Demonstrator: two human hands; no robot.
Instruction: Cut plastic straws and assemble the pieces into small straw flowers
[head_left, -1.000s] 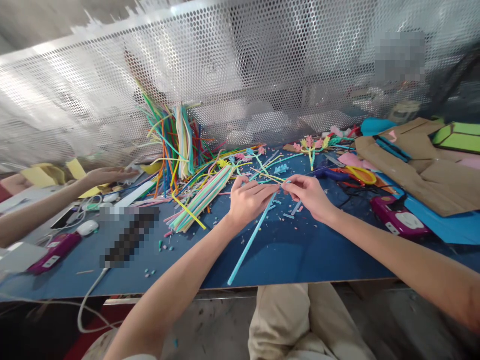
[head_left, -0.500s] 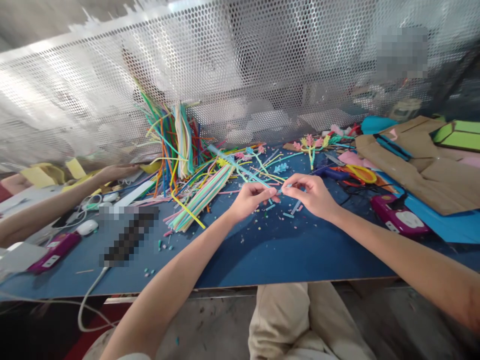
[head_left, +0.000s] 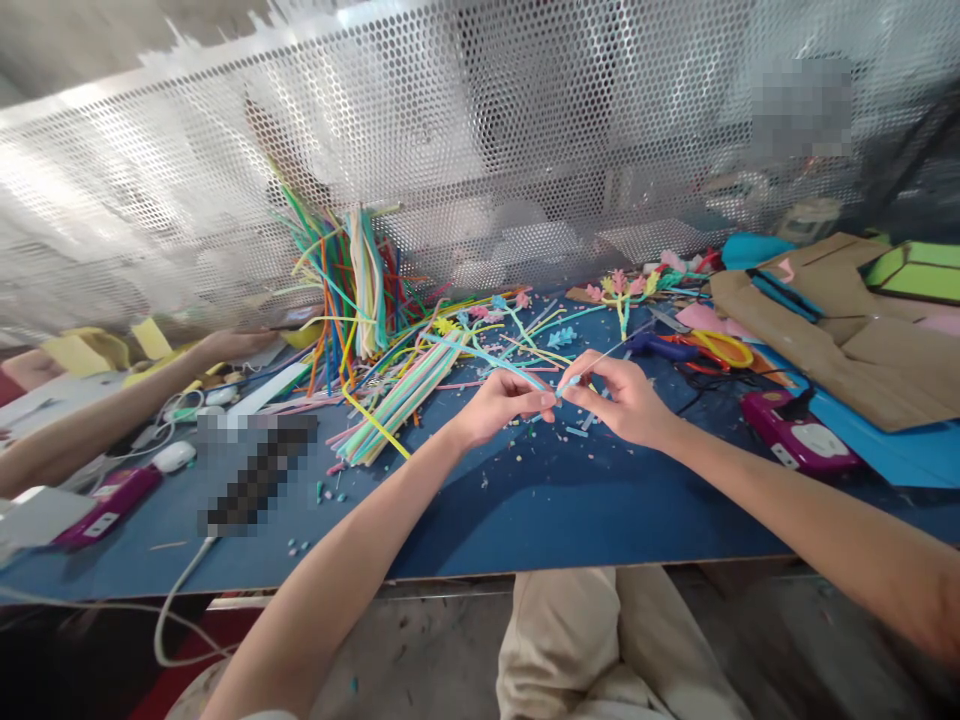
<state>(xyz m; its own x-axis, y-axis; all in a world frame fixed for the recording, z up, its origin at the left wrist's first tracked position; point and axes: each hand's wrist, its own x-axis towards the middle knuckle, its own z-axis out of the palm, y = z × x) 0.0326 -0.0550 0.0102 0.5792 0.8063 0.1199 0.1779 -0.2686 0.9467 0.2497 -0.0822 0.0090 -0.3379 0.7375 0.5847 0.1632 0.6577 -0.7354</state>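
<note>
My left hand (head_left: 497,403) pinches a long light-blue pipe cleaner (head_left: 480,357) near its end, and the stem runs back and left over the blue table (head_left: 525,510). My right hand (head_left: 621,396) meets it fingertip to fingertip, gripping a thin bare wire (head_left: 609,353) that slants up to the right from the pipe cleaner's tip. Both hands hover just above the table, over small coloured fluff bits (head_left: 577,431).
A heap of coloured pipe cleaners (head_left: 360,290) leans on the perforated metal screen (head_left: 480,150). Finished pipe-cleaner flowers (head_left: 621,287), yellow-handled scissors (head_left: 716,348), a purple glue gun (head_left: 796,436) and brown card (head_left: 832,330) lie right. Another person's arm (head_left: 105,410) reaches in at left beside a second glue gun (head_left: 105,505).
The pipe cleaner swung from pointing toward the table's near edge to lying back and left. My hands closed together at its tip, and a bare wire now shows beyond my right fingers.
</note>
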